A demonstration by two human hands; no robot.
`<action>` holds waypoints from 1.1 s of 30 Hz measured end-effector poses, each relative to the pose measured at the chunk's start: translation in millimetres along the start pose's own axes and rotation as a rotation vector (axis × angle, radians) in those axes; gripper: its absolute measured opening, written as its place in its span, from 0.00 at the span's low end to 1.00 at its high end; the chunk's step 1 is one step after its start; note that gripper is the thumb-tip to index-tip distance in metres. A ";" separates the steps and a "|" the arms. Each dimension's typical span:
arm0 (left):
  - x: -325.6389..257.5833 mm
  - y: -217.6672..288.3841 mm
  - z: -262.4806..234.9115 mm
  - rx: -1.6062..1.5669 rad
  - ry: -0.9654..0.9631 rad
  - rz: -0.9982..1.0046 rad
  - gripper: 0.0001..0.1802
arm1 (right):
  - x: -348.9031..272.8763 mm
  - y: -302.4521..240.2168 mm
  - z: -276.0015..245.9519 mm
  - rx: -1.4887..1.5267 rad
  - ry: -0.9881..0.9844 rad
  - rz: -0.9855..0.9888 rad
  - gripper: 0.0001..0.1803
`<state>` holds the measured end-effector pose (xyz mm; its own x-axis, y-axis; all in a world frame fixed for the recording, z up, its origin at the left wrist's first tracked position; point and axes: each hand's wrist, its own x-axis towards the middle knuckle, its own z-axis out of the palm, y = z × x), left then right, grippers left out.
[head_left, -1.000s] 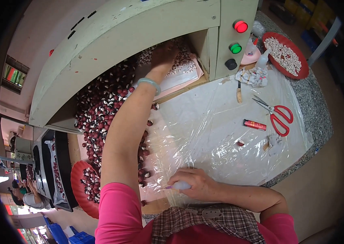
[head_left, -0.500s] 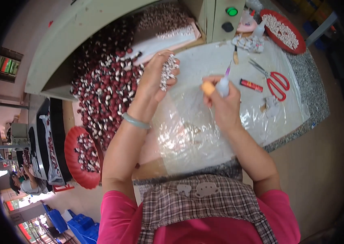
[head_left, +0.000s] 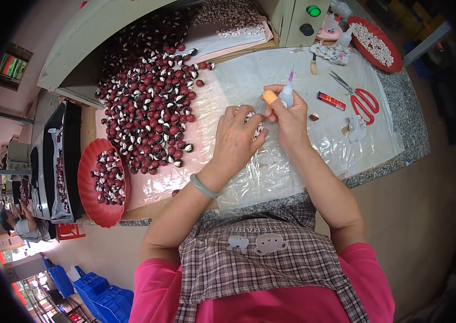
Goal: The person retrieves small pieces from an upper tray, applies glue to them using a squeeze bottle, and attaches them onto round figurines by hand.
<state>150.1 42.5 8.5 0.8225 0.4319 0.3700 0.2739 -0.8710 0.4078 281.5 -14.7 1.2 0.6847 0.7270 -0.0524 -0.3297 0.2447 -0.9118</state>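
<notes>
My left hand [head_left: 234,133], a pale green bangle [head_left: 204,186] on its wrist, is curled around a bunch of small white pieces [head_left: 258,128] that show between its fingers. Close beside it, my right hand [head_left: 292,119] grips a translucent squeeze bottle [head_left: 287,96], whose purple needle tip [head_left: 291,74] points up and away from me. An orange finger cot [head_left: 270,97] covers one of the right hand's digits. The right fingertips nearly meet the left hand's; whether they touch or pinch a piece I cannot tell. Left of my hands spreads a heap of round dark-red, black and white pieces [head_left: 155,107].
A red scalloped bowl [head_left: 83,177] of dark-red pieces stands at left, a red bowl [head_left: 398,67] of white pieces at far right. Scissors [head_left: 365,105], a red tube [head_left: 331,101], a crumpled cloth [head_left: 331,53] and a dark-red piece [head_left: 314,117] lie right. A box-like housing [head_left: 71,48] arches over the heap.
My left hand has come from beside the heap toward the right hand, turning from palm showing to back showing. The right hand has moved slightly, still with the bottle.
</notes>
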 end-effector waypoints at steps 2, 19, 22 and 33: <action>-0.7 2.8 -4.2 0.106 0.047 0.019 0.16 | 0.2 -1.5 1.0 -0.006 0.003 0.012 0.07; 0.3 2.7 0.7 -0.495 0.222 -0.094 0.14 | 7.4 -0.8 -0.8 -0.030 -0.040 0.002 0.08; 0.9 7.9 -6.4 -0.477 0.274 -0.107 0.16 | 4.1 -2.1 -0.6 -0.049 0.001 0.005 0.08; 10.1 5.5 -1.8 -1.047 0.353 -0.432 0.21 | -21.0 -11.4 7.1 0.008 -0.156 0.040 0.12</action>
<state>158.9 42.5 16.0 0.5340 0.8267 0.1771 -0.1808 -0.0930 0.9791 266.3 -28.2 15.7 0.5617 0.8270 -0.0243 -0.3600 0.2179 -0.9072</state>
